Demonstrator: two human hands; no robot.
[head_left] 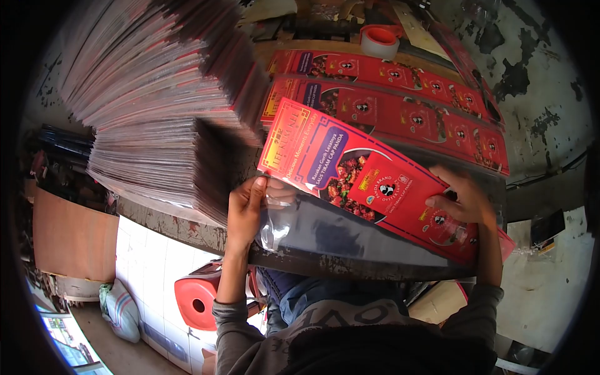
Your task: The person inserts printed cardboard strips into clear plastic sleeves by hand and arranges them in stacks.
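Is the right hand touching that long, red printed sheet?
Touching. The head view shows the right hand with its thumb against the long red printed sheet.

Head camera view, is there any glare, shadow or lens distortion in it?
Head view: strong fisheye warping, with a curved black border; head view: white glare on the clear plastic beside the left hand; head view: dark shading on the right face of the lower stack; head view: large lettering on the red sheet is readable.
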